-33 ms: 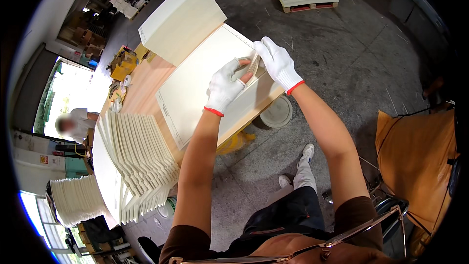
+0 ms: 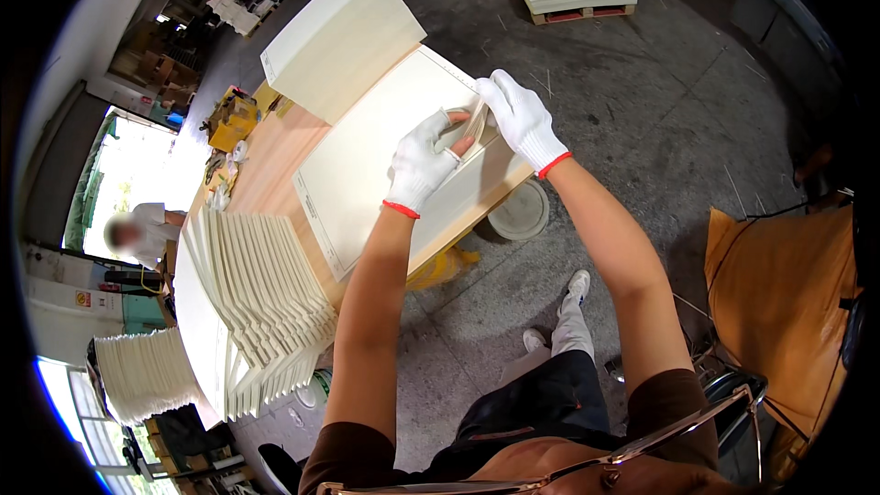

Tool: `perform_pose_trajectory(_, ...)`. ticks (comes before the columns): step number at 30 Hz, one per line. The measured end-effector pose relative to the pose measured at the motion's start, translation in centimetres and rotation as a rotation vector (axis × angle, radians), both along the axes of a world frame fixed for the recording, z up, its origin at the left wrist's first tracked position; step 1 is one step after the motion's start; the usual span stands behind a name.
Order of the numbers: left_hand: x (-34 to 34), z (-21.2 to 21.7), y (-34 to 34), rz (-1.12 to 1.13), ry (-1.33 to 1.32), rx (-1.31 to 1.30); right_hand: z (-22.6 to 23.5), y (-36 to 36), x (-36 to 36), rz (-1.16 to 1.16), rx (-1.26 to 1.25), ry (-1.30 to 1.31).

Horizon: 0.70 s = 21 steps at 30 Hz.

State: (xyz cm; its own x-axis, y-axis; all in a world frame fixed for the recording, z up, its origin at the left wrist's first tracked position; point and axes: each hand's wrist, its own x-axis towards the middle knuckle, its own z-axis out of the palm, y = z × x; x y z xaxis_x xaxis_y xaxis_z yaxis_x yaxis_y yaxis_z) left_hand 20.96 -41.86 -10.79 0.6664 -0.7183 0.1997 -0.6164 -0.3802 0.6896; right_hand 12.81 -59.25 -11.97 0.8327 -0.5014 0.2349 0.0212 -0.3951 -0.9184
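A stack of large white paper sheets [image 2: 357, 165] lies on the wooden table in front of me. My left hand [image 2: 423, 160], in a white knit glove with bare thumb and forefinger tips, is closed on the lifted right edge of some sheets [image 2: 476, 124]. That edge curls up between my hands. At the far end of the same edge, my right hand [image 2: 521, 117], also in a white glove with a red cuff, grips the sheets, its fingers bent over them. The right thumb is largely hidden.
Beyond the stack rises a thicker paper pile [image 2: 353, 50]. Fanned bundles of sheets [image 2: 266, 284] lie at the table's left end. A yellow crate [image 2: 231, 119] sits at the far left edge. Below the table are a round bucket [image 2: 520, 211] and, rightward, an orange-brown covered load [image 2: 779, 302]. Another person [image 2: 147, 231] is at left.
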Motion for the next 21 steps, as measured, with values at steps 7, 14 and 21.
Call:
perform_pose_trajectory(7,-1.6,1.9,-0.4,0.126,0.016,0.082,0.0,-0.1,-0.1,-0.034,-0.085,0.023)
perform_pose_trajectory(14,-2.1,1.9,-0.5,0.050,-0.094,0.114,-0.7,0.0,0.3,-0.050,-0.093,-0.002)
perform_pose_trajectory(21,-1.9,1.8,-0.4,0.061,-0.014,0.068,-0.4,0.2,-0.1,-0.053,-0.078,-0.015)
